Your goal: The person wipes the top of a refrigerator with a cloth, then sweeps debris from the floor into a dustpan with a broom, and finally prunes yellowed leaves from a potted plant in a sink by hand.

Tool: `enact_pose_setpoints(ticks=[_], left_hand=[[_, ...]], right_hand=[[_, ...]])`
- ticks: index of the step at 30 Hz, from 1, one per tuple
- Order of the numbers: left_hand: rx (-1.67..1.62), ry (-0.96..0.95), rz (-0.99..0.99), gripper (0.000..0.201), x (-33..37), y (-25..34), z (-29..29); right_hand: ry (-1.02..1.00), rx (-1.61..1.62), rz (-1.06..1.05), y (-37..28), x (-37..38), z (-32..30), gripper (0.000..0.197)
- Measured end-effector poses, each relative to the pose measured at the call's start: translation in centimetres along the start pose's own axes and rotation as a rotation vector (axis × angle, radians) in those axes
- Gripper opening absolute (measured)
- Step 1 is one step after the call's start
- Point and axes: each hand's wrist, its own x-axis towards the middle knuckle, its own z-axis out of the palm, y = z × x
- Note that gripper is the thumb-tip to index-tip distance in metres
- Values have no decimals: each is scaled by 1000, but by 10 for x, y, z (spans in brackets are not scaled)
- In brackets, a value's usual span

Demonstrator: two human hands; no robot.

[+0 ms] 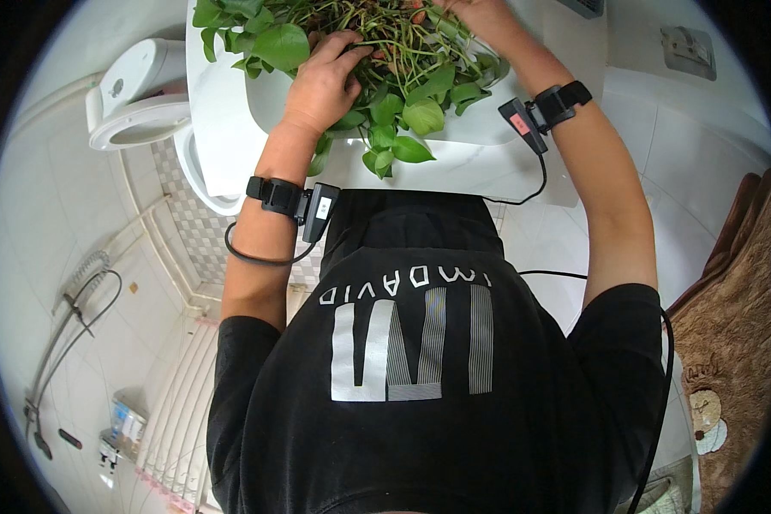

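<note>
A leafy green vine plant (424, 111) with a tangle of thin stems fills the white sink basin (268, 107) at the top of the view. Some of its leaves hang over the basin's front edge. At the left side of the tangle, my left hand (324, 75) reaches in with fingers apart, touching the stems. On the far right side of the plant is my right hand (481, 15), partly cut off by the upper edge, so its fingers are hidden. A black strap with a small box and cable circles each forearm.
A white countertop (223, 128) surrounds the basin. Beyond it on the left stands a toilet (137, 120) with its lid up. A shower hose (68, 317) hangs on the left wall, and a brown towel (737, 360) hangs at the right. Cables trail near my arms.
</note>
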Motion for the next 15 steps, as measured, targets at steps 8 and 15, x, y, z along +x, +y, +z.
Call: enact_pose_setpoints(ticks=[8,15], left_hand=[[15,13,-41,47,-6,-1,0],[30,-100,-114,66,2,8,-2]], right_hand=[[-320,500,235,-58,-18,-29,22],[-605,-319,-145,-53,-47,30,28]])
